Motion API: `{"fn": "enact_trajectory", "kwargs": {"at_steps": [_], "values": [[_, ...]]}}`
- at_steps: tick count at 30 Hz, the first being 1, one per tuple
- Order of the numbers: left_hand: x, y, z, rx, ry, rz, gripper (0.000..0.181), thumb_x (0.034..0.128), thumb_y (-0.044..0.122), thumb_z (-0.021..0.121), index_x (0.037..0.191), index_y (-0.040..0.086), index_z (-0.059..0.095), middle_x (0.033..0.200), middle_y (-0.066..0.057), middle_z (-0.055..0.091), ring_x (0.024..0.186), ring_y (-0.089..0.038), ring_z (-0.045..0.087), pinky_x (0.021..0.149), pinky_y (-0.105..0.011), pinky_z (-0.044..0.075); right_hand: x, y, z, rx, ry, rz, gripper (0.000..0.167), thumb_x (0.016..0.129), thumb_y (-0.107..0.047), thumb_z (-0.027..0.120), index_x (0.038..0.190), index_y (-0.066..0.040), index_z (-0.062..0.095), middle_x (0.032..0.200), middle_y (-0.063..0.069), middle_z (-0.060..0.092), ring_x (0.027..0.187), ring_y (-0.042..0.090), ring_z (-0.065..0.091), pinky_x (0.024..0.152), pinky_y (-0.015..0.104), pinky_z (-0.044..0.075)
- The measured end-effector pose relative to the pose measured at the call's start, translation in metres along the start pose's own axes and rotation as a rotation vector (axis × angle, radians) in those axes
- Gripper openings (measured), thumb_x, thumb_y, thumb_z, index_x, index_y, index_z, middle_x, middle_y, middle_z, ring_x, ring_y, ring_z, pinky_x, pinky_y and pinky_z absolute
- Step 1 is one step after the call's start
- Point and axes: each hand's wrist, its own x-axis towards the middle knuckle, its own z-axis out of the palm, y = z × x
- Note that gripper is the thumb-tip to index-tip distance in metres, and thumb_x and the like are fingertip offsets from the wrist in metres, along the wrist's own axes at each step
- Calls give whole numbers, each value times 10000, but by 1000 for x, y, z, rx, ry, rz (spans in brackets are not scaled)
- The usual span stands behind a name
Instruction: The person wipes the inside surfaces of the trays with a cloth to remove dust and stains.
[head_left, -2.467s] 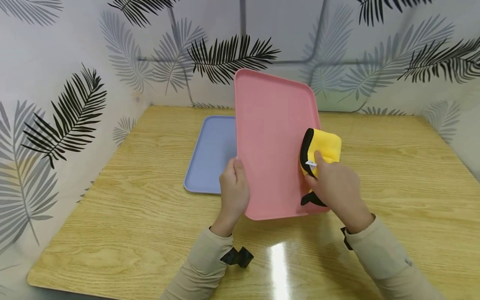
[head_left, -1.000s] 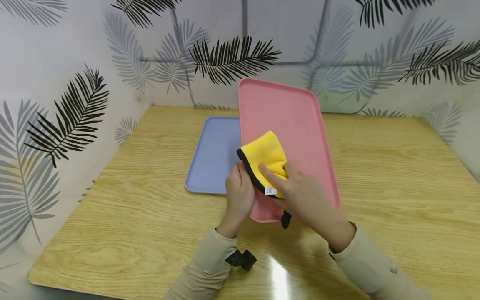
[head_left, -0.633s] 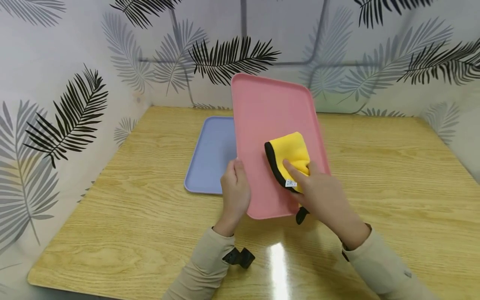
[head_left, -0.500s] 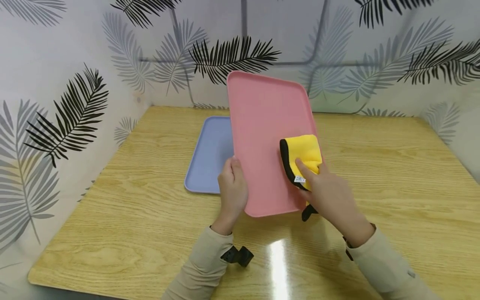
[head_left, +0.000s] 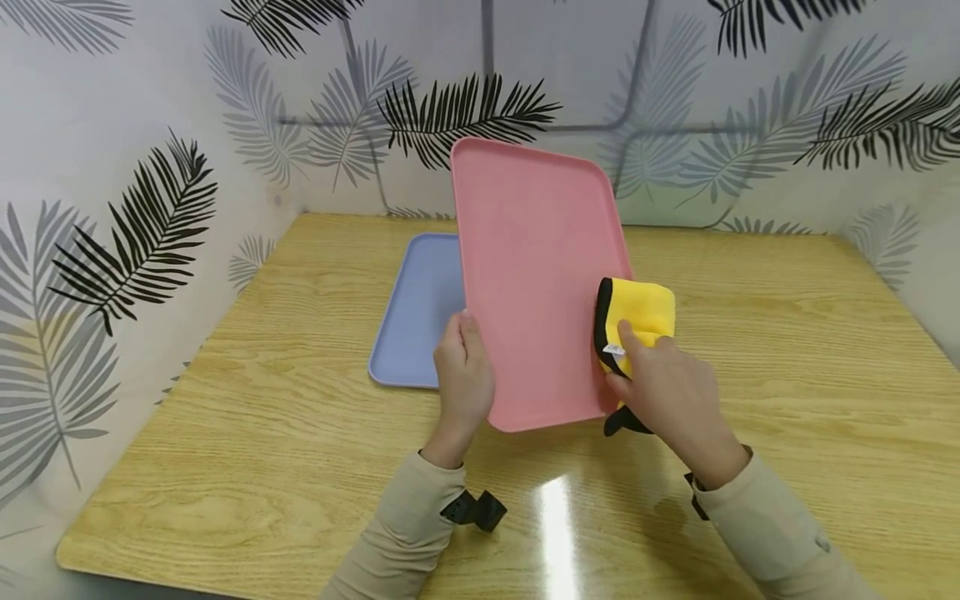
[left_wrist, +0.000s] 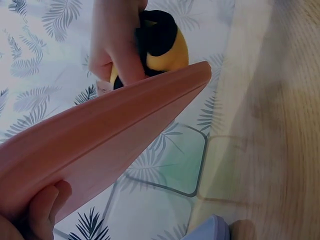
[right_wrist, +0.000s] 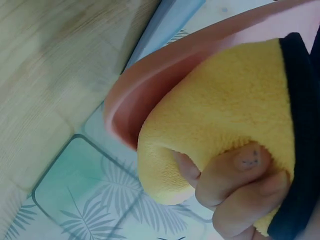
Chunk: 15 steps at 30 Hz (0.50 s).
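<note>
A pink tray [head_left: 536, 275] is held up and tilted over the table in the head view. My left hand [head_left: 463, 379] grips its lower left edge, thumb on the front; in the left wrist view, fingers [left_wrist: 42, 207] curl at the tray's underside. My right hand [head_left: 671, 392] holds a folded yellow cloth [head_left: 648, 308] with black trim and a small white label, at the tray's right edge. In the right wrist view the cloth [right_wrist: 225, 105] bunches around curled fingers [right_wrist: 235, 175] and lies against the tray's rim. The cloth hides part of that edge.
A blue tray [head_left: 416, 325] lies flat on the wooden table [head_left: 247, 417], partly behind the pink one. Leaf-patterned fabric [head_left: 135, 225] hangs at the back and sides. A black wrist device [head_left: 474, 511] sits on the left sleeve.
The right hand with the cloth has swept from the pink tray's left edge across to its right edge. The tray has shifted slightly left and up, still in the left hand.
</note>
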Motion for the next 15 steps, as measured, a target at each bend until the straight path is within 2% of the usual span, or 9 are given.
{"fn": "enact_trajectory", "kwargs": {"at_steps": [3,7,15], "values": [[-1,2,1,-1,0,-5,300,972,64,297,821,-101,498,609,-27,381,554,-133,368,491,-259,325,1,-4,-2,0,-6,0,531,774,-273,676,1217,-39,500,581,111,420,430,208,381,343,299,298],[-2,3,3,1,0,-9,297,971,66,297,833,-97,503,612,-41,399,560,-136,382,494,-266,339,1,-15,-3,-12,30,-39,550,762,-299,692,1219,-53,508,584,116,424,383,191,349,332,285,284],[-3,2,4,7,-28,-37,318,979,101,283,856,-81,513,606,-21,376,548,-131,369,491,-255,324,-1,-43,-5,-25,232,-231,553,707,-304,740,1156,-37,558,587,132,445,354,155,299,321,259,266]]}}
